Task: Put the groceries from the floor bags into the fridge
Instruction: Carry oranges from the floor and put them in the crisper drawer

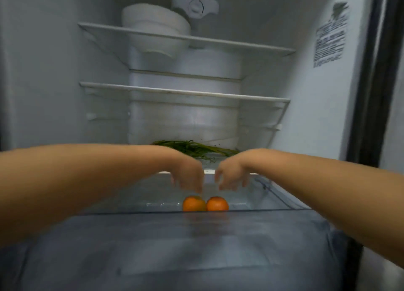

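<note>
Two orange fruits lie side by side in the pulled-out clear crisper drawer of the open fridge: the left fruit and the right fruit. My left hand hangs just above the left fruit, fingers apart and pointing down, holding nothing. My right hand hovers above the right fruit in the same way, also empty. Neither hand touches the fruit. A bunch of green stalks lies on the shelf behind my hands.
Two glass shelves, the upper shelf and the middle shelf, span the fridge. White stacked bowls stand on the upper shelf. The drawer's tinted front fills the foreground. A label is on the right wall, with the dark door edge beyond.
</note>
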